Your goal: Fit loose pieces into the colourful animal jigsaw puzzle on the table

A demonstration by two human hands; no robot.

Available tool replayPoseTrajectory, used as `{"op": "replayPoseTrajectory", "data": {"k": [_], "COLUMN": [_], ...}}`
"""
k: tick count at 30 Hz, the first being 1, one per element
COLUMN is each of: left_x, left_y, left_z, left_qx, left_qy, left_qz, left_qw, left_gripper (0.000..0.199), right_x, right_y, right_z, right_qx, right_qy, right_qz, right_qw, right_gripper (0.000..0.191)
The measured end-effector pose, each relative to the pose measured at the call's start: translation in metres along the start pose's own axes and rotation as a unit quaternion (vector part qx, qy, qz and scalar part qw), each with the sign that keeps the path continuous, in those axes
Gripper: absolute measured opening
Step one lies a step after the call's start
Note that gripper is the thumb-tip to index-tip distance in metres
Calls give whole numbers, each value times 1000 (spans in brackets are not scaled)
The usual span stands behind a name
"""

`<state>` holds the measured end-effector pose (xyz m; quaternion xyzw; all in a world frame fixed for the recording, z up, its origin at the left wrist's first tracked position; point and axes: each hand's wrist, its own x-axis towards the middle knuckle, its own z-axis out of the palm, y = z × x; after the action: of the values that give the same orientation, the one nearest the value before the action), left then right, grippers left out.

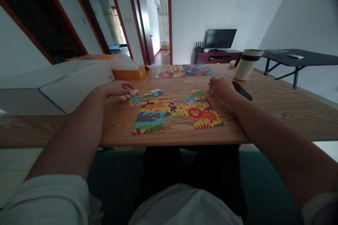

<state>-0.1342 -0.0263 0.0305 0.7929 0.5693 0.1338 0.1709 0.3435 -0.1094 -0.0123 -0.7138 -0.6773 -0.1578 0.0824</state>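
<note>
A partly joined animal puzzle (153, 115) lies on the wooden table, with a hippo at its left and lions (203, 113) at its right. Loose pieces rest along its far side, among them a blue and white one (156, 92). My left hand (118, 88) is over loose pieces (129, 95) beyond the puzzle's left corner, its fingers apart. Past the puzzle's right corner, my right hand (219, 87) has its fingers closed round a small yellowish piece (210, 85), mostly hidden by the fingers.
A large white box (74, 81) stands at the left, beside an orange tray (129, 74). Two colourful puzzle sheets (185, 71) lie at the back. A black phone (242, 90) and a white mug (248, 65) are right of my right hand.
</note>
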Motion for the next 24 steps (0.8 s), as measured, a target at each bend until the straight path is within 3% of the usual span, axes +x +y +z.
{"op": "replayPoseTrajectory", "data": {"k": [2, 4, 8, 10, 12, 17, 24], "left_x": [-6, -10, -11, -10, -9, -14, -22], "left_y": [3, 14, 27, 24, 20, 24, 43], "left_z": [0, 1, 6, 8, 9, 7, 8], "left_qx": [62, 104, 120, 118, 113, 129, 181], "left_qy": [-78, -93, -120, -126, -130, -123, -144], "left_qz": [-40, -68, -85, -84, -79, -82, -77], "left_qw": [994, 988, 982, 981, 982, 981, 970], "left_gripper": [54, 64, 69, 70, 71, 80, 86], "right_x": [-18, -47, -108, -126, -131, -129, -141], "right_y": [-19, -47, -96, -105, -103, -85, -92], "right_z": [-19, -36, -52, -52, -52, -54, -51], "right_qx": [27, 68, 133, 183, 221, 229, 254], "right_qy": [77, 113, 58, 16, 0, -12, -61], "right_qz": [-42, -167, -435, -490, -466, -347, -349], "right_qw": [996, 977, 888, 852, 856, 909, 900], "right_gripper": [40, 37, 30, 28, 34, 61, 51]}}
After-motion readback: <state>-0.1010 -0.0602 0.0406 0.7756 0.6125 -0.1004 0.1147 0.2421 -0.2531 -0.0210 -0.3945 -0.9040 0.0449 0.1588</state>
